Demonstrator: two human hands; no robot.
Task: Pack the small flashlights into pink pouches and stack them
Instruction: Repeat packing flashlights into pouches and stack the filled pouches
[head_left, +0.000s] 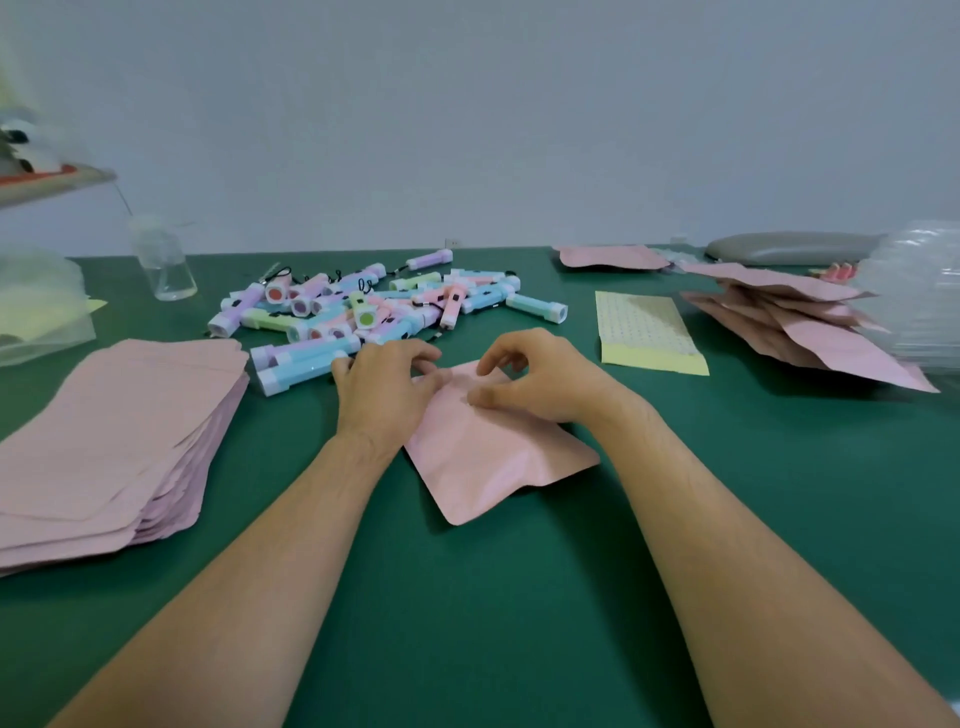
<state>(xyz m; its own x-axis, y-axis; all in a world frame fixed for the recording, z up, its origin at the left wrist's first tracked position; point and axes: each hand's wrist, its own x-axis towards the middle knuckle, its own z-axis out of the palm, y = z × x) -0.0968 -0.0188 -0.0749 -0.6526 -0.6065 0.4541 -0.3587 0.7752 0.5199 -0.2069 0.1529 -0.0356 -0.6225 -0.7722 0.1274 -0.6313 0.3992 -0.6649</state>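
Both hands work at the far edge of one pink pouch (498, 457), which lies on the green worktop (519, 597) right in front of the person. The left hand (384, 387) has its fingers curled down onto the pouch's left top corner. The right hand (540, 379) pinches the mouth beside it, thumb low and fingertips bent over the top. Each grip is closed on the pouch's edge and has nothing else in it. The pouch swells in its middle, which suggests a flashlight is inside, though none shows.

I judge the step in hand to be pressing the mouth shut. It could instead be spreading it open, as the fingers hide the seam. If it is sealing, the next move calls for running the pinch along the whole mouth. The pouch then has to go across to the packed pile (810, 338) at the right, which lies loose and fanned, so it needs setting down squarely.

The flashlights (374, 306) sit in a heap just beyond the hands, the nearest blue ones right beside the left hand. The flat stack (114, 431) of pouches waits at the left. A yellow sheet (644, 327) lies between the heap and the packed pile.
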